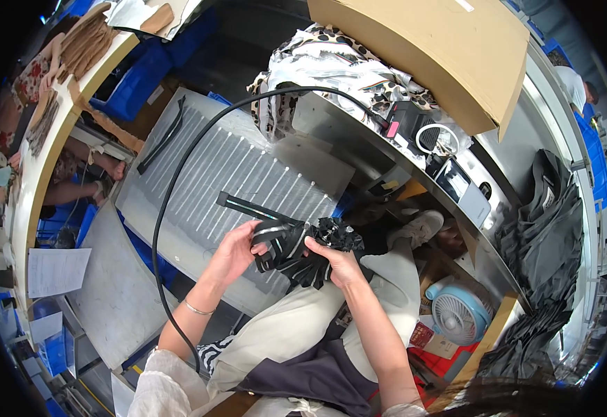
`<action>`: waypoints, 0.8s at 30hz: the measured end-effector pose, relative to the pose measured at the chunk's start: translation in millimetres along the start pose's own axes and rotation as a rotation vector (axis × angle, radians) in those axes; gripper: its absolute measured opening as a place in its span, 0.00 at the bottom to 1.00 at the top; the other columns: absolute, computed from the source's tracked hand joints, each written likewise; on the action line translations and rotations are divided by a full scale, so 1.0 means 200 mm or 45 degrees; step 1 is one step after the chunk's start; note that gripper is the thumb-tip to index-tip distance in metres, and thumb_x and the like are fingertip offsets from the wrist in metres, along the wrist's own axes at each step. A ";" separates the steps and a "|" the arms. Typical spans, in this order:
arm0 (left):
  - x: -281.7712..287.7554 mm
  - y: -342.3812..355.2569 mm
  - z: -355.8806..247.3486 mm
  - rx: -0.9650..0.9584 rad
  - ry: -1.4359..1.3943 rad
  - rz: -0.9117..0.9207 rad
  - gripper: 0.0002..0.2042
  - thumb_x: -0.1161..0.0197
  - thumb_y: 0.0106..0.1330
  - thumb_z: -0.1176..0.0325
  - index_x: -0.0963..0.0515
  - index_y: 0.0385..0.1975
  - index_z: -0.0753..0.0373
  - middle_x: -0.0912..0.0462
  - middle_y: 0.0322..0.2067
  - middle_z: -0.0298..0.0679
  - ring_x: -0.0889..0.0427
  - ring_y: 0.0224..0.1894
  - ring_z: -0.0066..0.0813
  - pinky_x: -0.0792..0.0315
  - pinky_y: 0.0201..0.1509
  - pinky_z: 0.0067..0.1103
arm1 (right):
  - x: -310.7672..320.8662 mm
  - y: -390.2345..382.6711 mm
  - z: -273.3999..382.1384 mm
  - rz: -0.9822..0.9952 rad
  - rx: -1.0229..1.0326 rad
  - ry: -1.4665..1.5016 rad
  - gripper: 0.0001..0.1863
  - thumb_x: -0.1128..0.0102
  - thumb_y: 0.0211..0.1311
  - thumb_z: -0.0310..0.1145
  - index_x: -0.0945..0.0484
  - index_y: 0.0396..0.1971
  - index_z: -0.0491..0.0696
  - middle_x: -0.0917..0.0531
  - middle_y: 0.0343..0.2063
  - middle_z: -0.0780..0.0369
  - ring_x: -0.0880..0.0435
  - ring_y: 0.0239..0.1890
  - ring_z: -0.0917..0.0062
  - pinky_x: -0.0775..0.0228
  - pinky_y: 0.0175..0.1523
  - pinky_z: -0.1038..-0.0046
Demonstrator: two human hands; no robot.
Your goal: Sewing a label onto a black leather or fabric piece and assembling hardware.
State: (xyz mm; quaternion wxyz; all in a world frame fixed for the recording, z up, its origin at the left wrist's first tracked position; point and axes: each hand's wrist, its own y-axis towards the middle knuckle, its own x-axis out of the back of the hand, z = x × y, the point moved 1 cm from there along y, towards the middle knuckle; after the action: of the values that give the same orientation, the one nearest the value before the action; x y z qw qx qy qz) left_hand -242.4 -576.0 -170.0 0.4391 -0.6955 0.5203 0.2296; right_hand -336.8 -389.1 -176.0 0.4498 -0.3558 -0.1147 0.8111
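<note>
A bundle of black fabric strips (pixel 286 254) is held between my two hands above my lap. My left hand (pixel 232 254) grips the looped strips at the bundle's left side, its fingers curled in. My right hand (pixel 337 263) is closed round the gathered strips, with the thumb pressed on top. Crumpled black ends (pixel 339 233) bunch up beyond my right thumb. One flat strip end (pixel 239 203) sticks out to the upper left, over the grey board. How the strips are fastened together cannot be made out.
The grey board (pixel 143 201) carries rows of pale lines and some loose black strips (pixel 164 139). A black cable (pixel 170 184) arches across it. A cardboard box (pixel 414 52) stands above. Black fabric (pixel 543 243) and a blue fan (pixel 456 316) are at right; another person's feet (pixel 112 169) at left.
</note>
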 end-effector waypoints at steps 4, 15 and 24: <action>0.00 0.04 0.06 -0.182 -0.014 0.088 0.10 0.45 0.64 0.67 0.27 0.41 0.66 0.36 0.19 0.25 0.43 0.20 0.15 0.45 0.27 0.15 | -0.03 0.00 0.01 -0.028 0.009 -0.063 0.09 0.32 0.49 0.29 0.24 0.29 0.47 0.23 0.23 0.68 0.25 0.27 0.83 0.33 0.34 0.79; -0.18 -0.01 0.04 -0.211 0.639 0.021 0.13 0.51 0.68 0.64 0.24 0.36 0.67 0.27 0.27 0.29 0.31 0.31 0.14 0.38 0.36 0.14 | 0.01 0.04 0.01 -0.042 0.095 -0.038 0.08 0.34 0.51 0.28 0.26 0.28 0.47 0.25 0.20 0.68 0.28 0.23 0.85 0.36 0.31 0.80; -0.18 0.02 0.15 -0.585 0.853 -0.154 0.04 0.38 0.57 0.77 0.21 0.30 0.70 0.21 0.35 0.37 0.24 0.37 0.18 0.30 0.41 0.14 | 0.01 0.03 -0.03 0.047 0.085 -0.099 0.07 0.37 0.53 0.27 0.26 0.29 0.46 0.25 0.21 0.68 0.27 0.25 0.84 0.36 0.33 0.81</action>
State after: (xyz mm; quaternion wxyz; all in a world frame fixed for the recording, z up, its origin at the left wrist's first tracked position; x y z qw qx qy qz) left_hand -254.0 -531.6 -158.1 0.0913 -0.8412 0.5278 0.0741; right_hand -337.9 -392.2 -184.5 0.4417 -0.3109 -0.0982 0.8358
